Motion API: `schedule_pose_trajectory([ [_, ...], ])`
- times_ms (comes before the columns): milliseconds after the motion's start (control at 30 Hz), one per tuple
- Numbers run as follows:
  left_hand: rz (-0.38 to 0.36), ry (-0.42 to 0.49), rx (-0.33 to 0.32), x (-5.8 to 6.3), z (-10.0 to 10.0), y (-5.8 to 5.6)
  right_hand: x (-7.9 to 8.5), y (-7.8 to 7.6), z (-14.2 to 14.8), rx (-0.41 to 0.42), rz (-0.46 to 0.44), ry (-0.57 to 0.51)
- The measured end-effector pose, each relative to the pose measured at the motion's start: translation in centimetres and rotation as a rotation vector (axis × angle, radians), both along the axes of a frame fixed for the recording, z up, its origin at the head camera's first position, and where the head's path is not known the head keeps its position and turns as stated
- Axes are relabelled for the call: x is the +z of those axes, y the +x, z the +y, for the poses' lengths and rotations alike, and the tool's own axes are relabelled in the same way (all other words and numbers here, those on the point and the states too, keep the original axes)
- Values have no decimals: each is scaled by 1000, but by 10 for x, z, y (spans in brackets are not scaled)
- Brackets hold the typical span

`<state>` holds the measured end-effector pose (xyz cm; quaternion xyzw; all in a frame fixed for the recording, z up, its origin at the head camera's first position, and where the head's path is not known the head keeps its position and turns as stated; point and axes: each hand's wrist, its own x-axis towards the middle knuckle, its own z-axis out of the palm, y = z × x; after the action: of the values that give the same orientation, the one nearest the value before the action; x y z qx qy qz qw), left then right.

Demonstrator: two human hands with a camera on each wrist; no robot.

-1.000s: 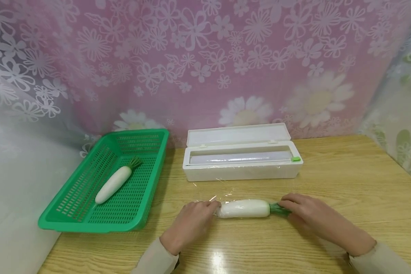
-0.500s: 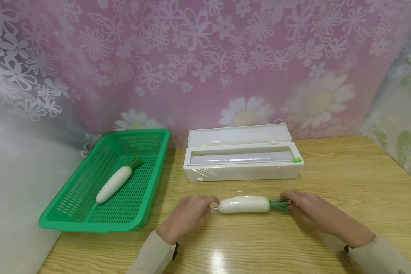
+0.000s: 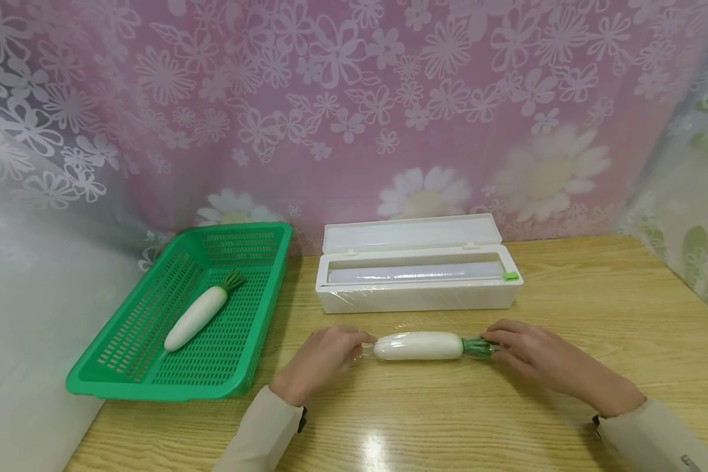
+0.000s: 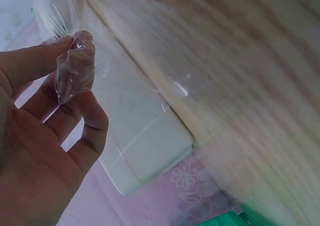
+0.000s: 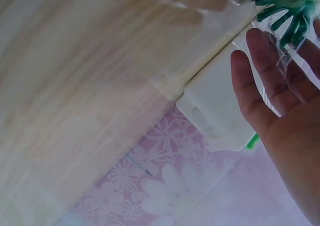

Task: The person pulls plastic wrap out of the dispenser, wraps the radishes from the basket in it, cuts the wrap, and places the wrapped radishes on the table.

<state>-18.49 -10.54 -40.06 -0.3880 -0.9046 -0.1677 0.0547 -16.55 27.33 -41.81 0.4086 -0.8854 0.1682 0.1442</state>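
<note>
A white radish (image 3: 419,345) wrapped in clear plastic wrap lies crosswise on the table, its green leaf stubs (image 3: 476,347) to the right. At its left tip my left hand (image 3: 323,360) pinches a twisted end of plastic wrap (image 4: 75,73) between thumb and fingers. My right hand (image 3: 537,354) holds the wrap around the leaf stubs; in the right wrist view the outer fingers (image 5: 247,80) are nearly straight and the thumb is mostly out of frame. Behind the radish stands a white wrap box (image 3: 419,298), lid up, with a film roll (image 3: 415,272) inside.
On the left, a green basket (image 3: 250,367) holds another white radish (image 3: 197,318), unwrapped. A green slider (image 3: 510,276) sits at the box's right end. A flowered pink curtain (image 3: 342,151) hangs behind the wooden table (image 3: 448,426).
The wrapped radish has shifted slightly away from me, toward the box, with both hands staying at its ends. Box and basket stay put.
</note>
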Motion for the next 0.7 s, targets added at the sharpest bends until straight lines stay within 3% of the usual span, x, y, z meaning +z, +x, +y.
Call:
schedule_pose_trajectory([
  [267, -41, -3, 16, 0, 1, -4, -1, -2, 1, 36, 80, -27],
  [533, 17, 27, -43, -2, 1, -7, -1, -8, 0, 48, 95, -46],
  [700, 35, 5, -45, -3, 2, -9, -1, -10, -1, 37, 67, -27],
])
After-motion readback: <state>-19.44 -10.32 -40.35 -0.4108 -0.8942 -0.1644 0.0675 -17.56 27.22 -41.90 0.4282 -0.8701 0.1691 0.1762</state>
